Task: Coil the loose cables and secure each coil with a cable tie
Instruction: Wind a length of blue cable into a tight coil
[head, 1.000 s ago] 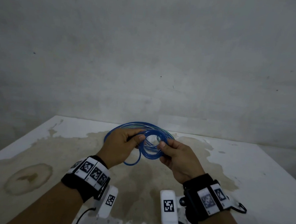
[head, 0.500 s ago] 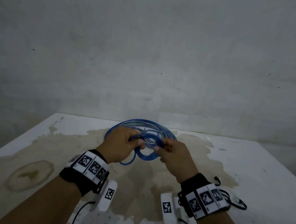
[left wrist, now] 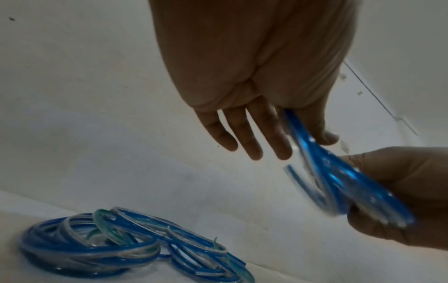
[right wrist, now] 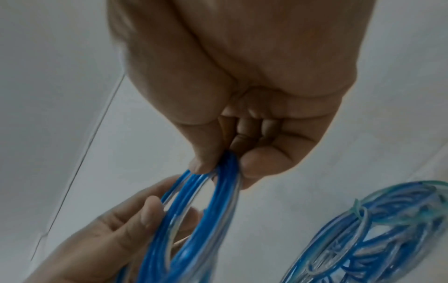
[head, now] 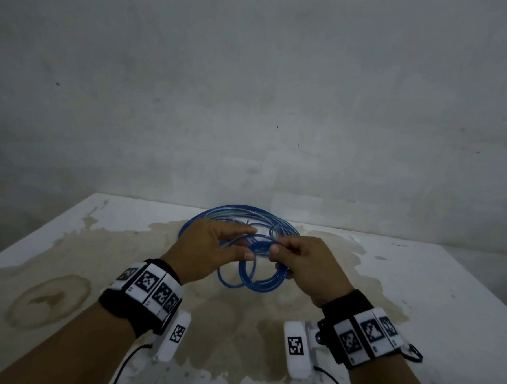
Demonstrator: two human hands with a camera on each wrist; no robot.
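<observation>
A small coil of glossy blue plastic-sheathed cable hangs in the air between both hands, above the near middle of the stained white worktop. Its loops are uneven: some strands run tight together in a bundle, others bow out on their own, and one loose end sticks out to the side in the left wrist view. The sheath looks translucent, with pale clear streaks beside the saturated blue, and it catches small highlights.

The right hand pinches the bundled strands between thumb and curled forefinger, so its grip is clamped on the coil; the right wrist view shows the other fingers folded into the palm behind the pinch. The left hand meets the same coil from the other side. Its fingers lie nearly straight and slightly spread, with the strands running between them and the thumb, so its grip is apart, steadying rather than clenching.

Behind the hands, a larger heap of coiled blue, clear and greenish cable lies flat on the worktop near its far edge, apart from the held coil. A pale thin tie loops round one part of it.
</observation>
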